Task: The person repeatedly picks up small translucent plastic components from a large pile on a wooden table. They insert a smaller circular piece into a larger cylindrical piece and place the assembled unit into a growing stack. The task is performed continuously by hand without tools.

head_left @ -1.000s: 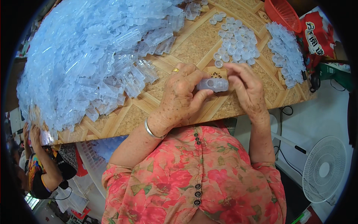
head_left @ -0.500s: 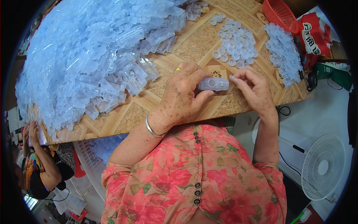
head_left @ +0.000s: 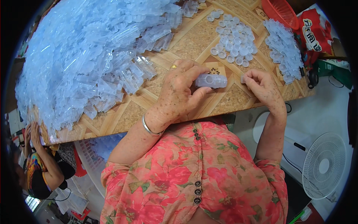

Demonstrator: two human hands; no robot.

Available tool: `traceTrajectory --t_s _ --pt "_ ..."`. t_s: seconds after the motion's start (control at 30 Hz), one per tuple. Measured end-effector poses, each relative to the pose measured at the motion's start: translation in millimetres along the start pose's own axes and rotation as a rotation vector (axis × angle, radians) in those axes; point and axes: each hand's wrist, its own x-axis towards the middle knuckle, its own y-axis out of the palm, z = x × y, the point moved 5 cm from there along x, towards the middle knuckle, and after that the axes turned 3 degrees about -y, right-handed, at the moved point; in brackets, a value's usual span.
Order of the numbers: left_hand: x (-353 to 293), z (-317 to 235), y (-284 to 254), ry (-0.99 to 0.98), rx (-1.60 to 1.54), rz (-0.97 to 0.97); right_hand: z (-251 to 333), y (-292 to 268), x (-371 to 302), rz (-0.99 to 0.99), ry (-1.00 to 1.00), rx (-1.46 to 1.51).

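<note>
My left hand (head_left: pixel 181 86) grips a clear plastic casing (head_left: pixel 217 81) by its left end, thumb on the near side and fingers on the far side. The casing is oblong, with a round opening in its upper face. To its right, my right hand (head_left: pixel 262 87) pinches a small translucent piece (head_left: pixel 242 79) between thumb and forefinger, a short gap away from the casing. What kind of piece it is I cannot make out. Beyond both hands lies a cluster of small round clear caps (head_left: pixel 235 40).
A big heap of clear plastic parts (head_left: pixel 85 48) covers the table's left. A smaller pile of clear pieces (head_left: pixel 284 52) lies at right, beside a red basket (head_left: pixel 280 13), a red bag (head_left: pixel 315 31) and black-handled scissors (head_left: pixel 312 79). A white fan (head_left: pixel 323 166) stands lower right; another person's hands (head_left: pixel 33 133) work at far left.
My right hand has drawn away to the right with the small piece, widening the gap to the casing. My left hand and the casing have shifted slightly left.
</note>
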Motion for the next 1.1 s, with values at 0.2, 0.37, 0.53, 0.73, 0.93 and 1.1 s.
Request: traceTrajectory --t_s 0.2,0.37,0.53,0.73,0.93,1.1 --pt "0 1 0 -0.002 0.004 0.004 -12 -23 1 -0.159 0.096 -0.159" --pt "0 0 -3 0.004 -0.004 -0.022 49 4 -22 -0.341 -0.247 -0.105" --pt "-1 0 -6 0.016 0.008 -0.043 88 51 -16 -0.236 -0.735 -0.306" --pt "-3 4 -7 0.004 0.047 -0.02 84 56 -5 -0.109 -0.721 -0.338" --pt "-2 1 -4 0.064 0.056 -0.062 84 61 -9 -0.16 -0.714 -0.374" --pt "-2 -3 -5 0.076 0.034 -0.11 85 57 -16 -0.297 -0.785 -0.342"
